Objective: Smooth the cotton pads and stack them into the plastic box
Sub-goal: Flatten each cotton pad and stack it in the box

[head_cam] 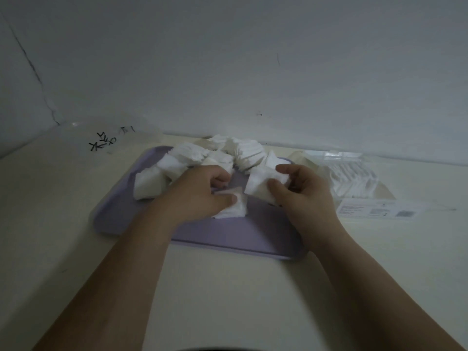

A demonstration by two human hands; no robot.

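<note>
Far left on the cream table top (63, 211), a clear plastic bag with black handwritten marks (111, 140) lies flat against the grey wall (228, 59). Next along, the lavender rectangular plastic tray (111, 214) sits in the middle, with a jumbled heap of white square cotton pads (195, 153) piled along its far side. Now the left hand (200, 196): it's over the tray, fingers curled under, thumb clamping down on a small white cotton pad bundle (231, 210) that rests on the tray floor. Just beside it, the right hand (306, 196) pinches a single white cotton pad (258, 184) between thumb and forefinger, lifted a touch above the tray. The two hands are close, nearly meeting. Over to the right, off the tray, stands the clear rectangular plastic box (379, 171), with white pads already lined up in rows inside it, and a white printed label (374, 210) on its near edge.
</note>
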